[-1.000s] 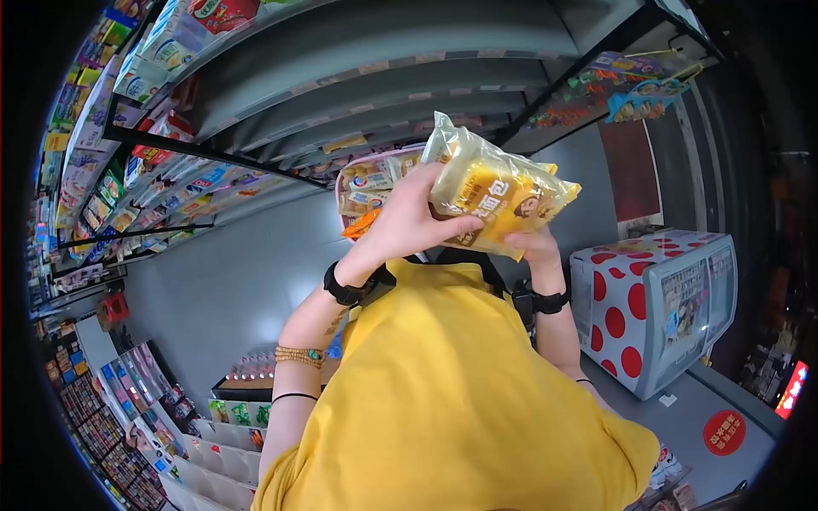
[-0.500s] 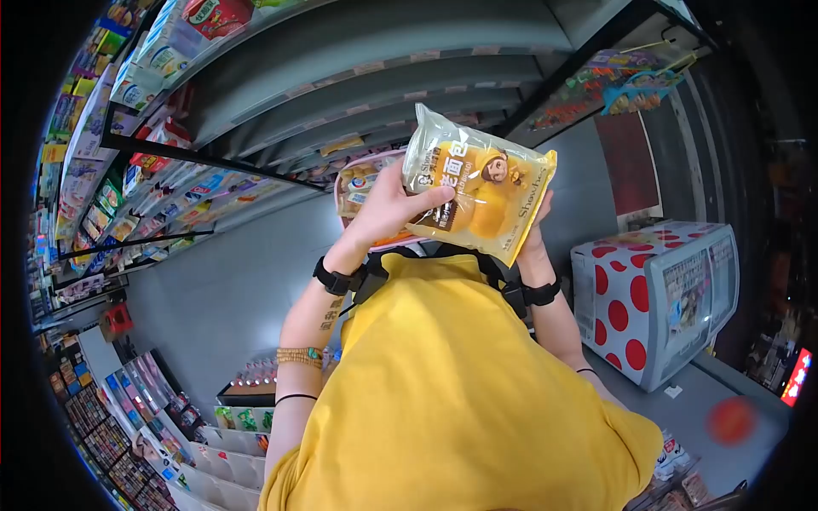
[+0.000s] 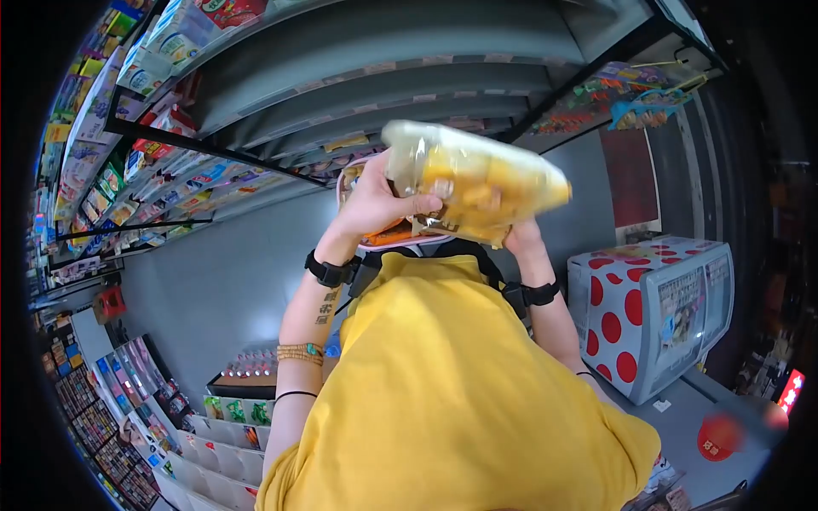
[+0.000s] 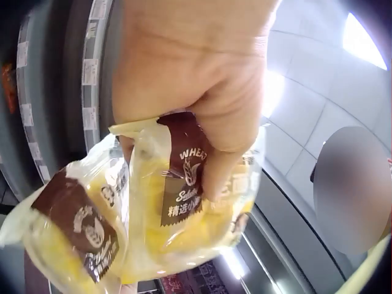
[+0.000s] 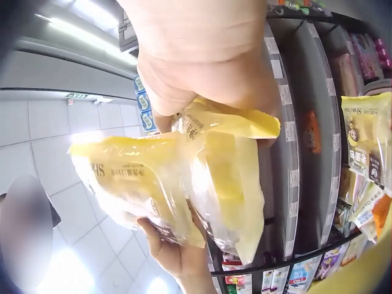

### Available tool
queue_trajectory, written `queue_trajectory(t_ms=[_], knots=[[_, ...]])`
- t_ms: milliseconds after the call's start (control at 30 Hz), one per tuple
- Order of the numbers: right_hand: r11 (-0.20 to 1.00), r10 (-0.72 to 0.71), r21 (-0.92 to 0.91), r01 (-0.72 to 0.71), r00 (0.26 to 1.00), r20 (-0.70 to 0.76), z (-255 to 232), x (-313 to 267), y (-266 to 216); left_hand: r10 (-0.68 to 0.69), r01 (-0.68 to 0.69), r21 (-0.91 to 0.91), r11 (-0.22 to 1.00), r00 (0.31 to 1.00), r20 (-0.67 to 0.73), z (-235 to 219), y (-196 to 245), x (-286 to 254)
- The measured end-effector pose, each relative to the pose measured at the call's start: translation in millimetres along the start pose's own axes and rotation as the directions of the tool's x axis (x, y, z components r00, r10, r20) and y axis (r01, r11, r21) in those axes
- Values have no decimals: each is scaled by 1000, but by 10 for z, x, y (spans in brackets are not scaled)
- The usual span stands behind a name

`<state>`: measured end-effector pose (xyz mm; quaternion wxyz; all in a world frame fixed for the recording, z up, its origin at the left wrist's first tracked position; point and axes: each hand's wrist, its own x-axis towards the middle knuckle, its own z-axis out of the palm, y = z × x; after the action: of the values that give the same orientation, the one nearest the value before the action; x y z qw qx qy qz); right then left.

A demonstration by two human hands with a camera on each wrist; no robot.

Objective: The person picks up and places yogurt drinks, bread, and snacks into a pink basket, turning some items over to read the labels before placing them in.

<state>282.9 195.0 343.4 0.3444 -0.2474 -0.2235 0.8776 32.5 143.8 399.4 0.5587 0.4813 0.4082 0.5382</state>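
Observation:
Two clear-and-yellow bags of bread are up in front of the chest. The front bread bag point(image 3: 477, 183) is blurred in the head view. My left hand point(image 3: 372, 204) grips its left end, thumb across the brown label in the left wrist view. Behind it is a second bread bag point(image 4: 79, 229), its own brown label showing. My right hand point(image 3: 524, 238) is at the right end, mostly behind the bags. In the right wrist view, that hand point(image 5: 202, 79) pinches the yellow end of the rear bag point(image 5: 229, 184), beside the front one.
Below the hands is a pink-rimmed basket point(image 3: 388, 247) with packaged food, an orange pack among it. Grey shelves point(image 3: 383, 77) rise ahead, with stocked shelves point(image 3: 162, 200) to the left. A red-dotted freezer point(image 3: 609, 315) stands to the right.
The front bread bag first turned its printed face up towards the head camera, then tipped so its upper edge shows. Both hands stayed on the bags and shifted slightly left.

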Motion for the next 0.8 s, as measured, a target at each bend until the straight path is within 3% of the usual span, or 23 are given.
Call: queue_trajectory(t_ms=[33, 67, 133, 167, 267, 300, 400, 467, 500, 600, 800], knots=[[1000, 17, -22, -18, 1000, -20, 31, -14, -15, -48, 48, -5, 999, 998, 26, -37, 49, -26], [999, 33, -40, -34, 999, -36, 54, -29, -28, 82, -99, 161, 982, 991, 110, -112, 85, 7], [996, 66, -61, -68, 997, -39, 94, -18, -22, 321, -388, 173, 905, 892, 319, -122, 251, 129], [992, 105, -64, -106, 994, -24, 28, 1, -19, 287, -401, 314, 861, 891, 351, -113, 328, 121], [987, 127, -97, -126, 992, 1, -152, 12, -7, 311, -503, 485, 716, 851, 424, -99, 550, 116], [988, 117, -100, -115, 993, 10, -111, -23, -36, 320, -492, 521, 697, 864, 388, -82, 573, 92], [991, 95, -100, -90, 994, 44, -9, -100, -96, 321, -397, 433, 810, 916, 239, -88, 483, 56], [995, 61, -93, -48, 987, 147, 35, -151, -116, 292, -365, 388, 846, 927, 235, -133, 434, 87], [989, 69, -135, -57, 994, 86, 16, -192, -125, 287, -352, 343, 871, 931, 227, -143, 379, 95], [984, 94, -167, -62, 977, 191, -123, -214, -133, 279, -335, 248, 909, 931, 233, -182, 231, 136], [988, 105, -127, -89, 987, 120, 35, -305, -155, 308, -341, 146, 929, 928, 210, -251, -9, 218]])
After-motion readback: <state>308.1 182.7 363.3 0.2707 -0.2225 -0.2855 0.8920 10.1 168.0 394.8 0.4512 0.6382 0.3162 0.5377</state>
